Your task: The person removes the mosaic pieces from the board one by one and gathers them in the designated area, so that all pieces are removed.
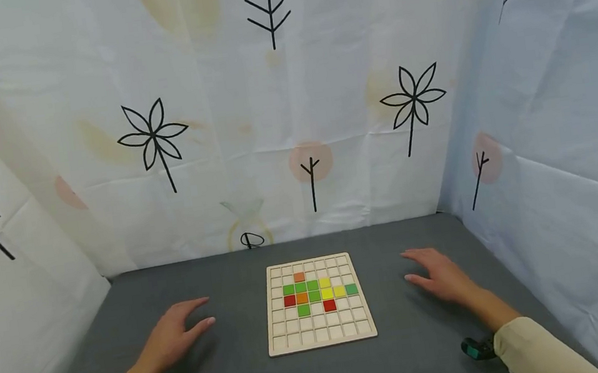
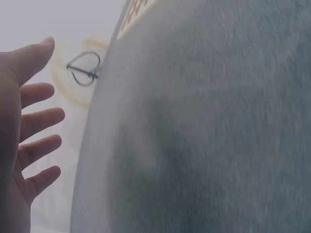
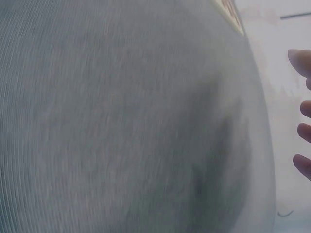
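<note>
- Wooden grid board (image 1: 307, 338): 1, lying flat at the lower centre of the head view, between the 2 hands and apart from both; probably placed there so that either can reach it.
- Coloured square tiles: 13 altogether, seated in the board's cells, whose dividers presumably keep them aligned.
- Bright green tiles (image 1: 313, 285): 5, mostly towards the left of the cluster.
- Teal-green tile (image 1: 351, 289): 1, in the rightmost column.
- Yellow tiles (image 1: 327, 293): 3, meeting in an L right of the greens.
- Orange tiles (image 1: 299, 277): 2; 1 near the board's top, 1 between a red and a green.
- Red tiles (image 1: 329, 305): 2; 1 at the cluster's left end, 1 below a yellow.
- Left hand (image 1: 171, 337): lower left of the frame, released, fingers extended, holding nothing.
- Right hand (image 1: 442, 275): lower right, likewise released and gripping nothing. Shadows in the wrist views suggest both are held above the grey desk (image 1: 232, 371).
- Black wrist devices (image 1: 478, 349): 2, 1 beside each pale sleeve (image 1: 541, 347), perhaps to carry the wrist cameras.
</note>
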Motion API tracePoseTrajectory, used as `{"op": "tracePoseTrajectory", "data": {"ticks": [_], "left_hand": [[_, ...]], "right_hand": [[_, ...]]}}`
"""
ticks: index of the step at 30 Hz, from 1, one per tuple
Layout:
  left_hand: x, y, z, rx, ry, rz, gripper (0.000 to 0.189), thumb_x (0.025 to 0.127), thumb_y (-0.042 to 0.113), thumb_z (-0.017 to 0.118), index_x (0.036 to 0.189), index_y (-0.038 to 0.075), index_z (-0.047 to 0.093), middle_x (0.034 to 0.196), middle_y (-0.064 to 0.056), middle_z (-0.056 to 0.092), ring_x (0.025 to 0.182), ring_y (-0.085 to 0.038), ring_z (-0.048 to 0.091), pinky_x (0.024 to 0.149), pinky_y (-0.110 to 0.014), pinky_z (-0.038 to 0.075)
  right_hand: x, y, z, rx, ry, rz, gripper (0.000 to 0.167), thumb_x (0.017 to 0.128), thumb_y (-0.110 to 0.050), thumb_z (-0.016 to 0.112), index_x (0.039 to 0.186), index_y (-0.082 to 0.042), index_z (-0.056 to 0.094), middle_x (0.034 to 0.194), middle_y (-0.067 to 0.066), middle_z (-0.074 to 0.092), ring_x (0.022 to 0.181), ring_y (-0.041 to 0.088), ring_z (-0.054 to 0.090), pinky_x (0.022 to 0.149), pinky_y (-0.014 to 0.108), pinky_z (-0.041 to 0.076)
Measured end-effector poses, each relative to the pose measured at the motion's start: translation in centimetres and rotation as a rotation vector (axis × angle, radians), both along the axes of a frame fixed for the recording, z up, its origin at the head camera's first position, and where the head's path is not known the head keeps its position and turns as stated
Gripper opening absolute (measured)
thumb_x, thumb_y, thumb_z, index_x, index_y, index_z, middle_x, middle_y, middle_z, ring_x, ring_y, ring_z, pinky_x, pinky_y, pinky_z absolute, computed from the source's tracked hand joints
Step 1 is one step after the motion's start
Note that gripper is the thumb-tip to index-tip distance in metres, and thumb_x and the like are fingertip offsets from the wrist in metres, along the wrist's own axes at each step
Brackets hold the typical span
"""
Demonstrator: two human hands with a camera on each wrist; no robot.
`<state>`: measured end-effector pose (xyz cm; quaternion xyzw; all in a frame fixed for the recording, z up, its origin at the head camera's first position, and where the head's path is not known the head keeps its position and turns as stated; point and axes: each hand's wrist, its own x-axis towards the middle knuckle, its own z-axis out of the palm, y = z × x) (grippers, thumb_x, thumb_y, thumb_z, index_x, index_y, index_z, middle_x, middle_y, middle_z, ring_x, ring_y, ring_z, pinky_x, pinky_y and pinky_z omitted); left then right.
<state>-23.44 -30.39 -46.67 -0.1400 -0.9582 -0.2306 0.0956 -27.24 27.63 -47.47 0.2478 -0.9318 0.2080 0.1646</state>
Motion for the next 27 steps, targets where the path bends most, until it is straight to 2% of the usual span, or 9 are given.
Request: {"op": "tracePoseTrajectory", "data": {"ticks": [5,10,18,27], "left_hand": [[0.2,1.3,0.1,0.05,0.023,-0.023,0.052,0.093,0.045,0.064,0.131,0.008,0.062,0.126,-0.014,0.061,0.117,-0.039,0.054,0.093,-0.06,0.04],[0.3,2.5,-0.1,0.139,0.032,-0.045,0.047,0.093,0.038,0.066,0.129,0.007,0.063,0.125,-0.013,0.062,0.116,-0.037,0.055,0.093,-0.06,0.041],[-0.2,4.3,-1.3,0.299,0.081,-0.047,0.037,0.091,0.026,0.07,0.124,0.01,0.066,0.118,-0.006,0.067,0.11,-0.03,0.061,0.09,-0.054,0.047],[-0.2,6.7,-2.8,0.4,0.124,0.006,0.029,0.089,0.018,0.072,0.117,0.009,0.069,0.113,-0.005,0.069,0.106,-0.026,0.062,0.089,-0.051,0.047]], "right_hand": [[0.0,-1.5,0.2,-0.027,-0.025,0.01,0.046,0.09,-0.022,0.071,0.13,-0.003,0.059,0.128,0.018,0.059,0.118,0.039,0.053,0.095,0.057,0.041],[-0.1,-2.9,0.3,-0.063,-0.054,0.008,0.045,0.091,-0.022,0.07,0.131,-0.003,0.059,0.128,0.019,0.058,0.119,0.04,0.052,0.096,0.057,0.041],[-0.6,-5.1,-0.1,-0.136,-0.078,0.019,0.043,0.09,-0.021,0.072,0.128,-0.004,0.062,0.126,0.016,0.06,0.118,0.038,0.054,0.094,0.055,0.043],[-1.0,-6.9,-1.3,-0.208,-0.125,0.024,0.043,0.089,-0.02,0.072,0.127,-0.003,0.062,0.125,0.015,0.061,0.115,0.035,0.056,0.091,0.051,0.048]]}}
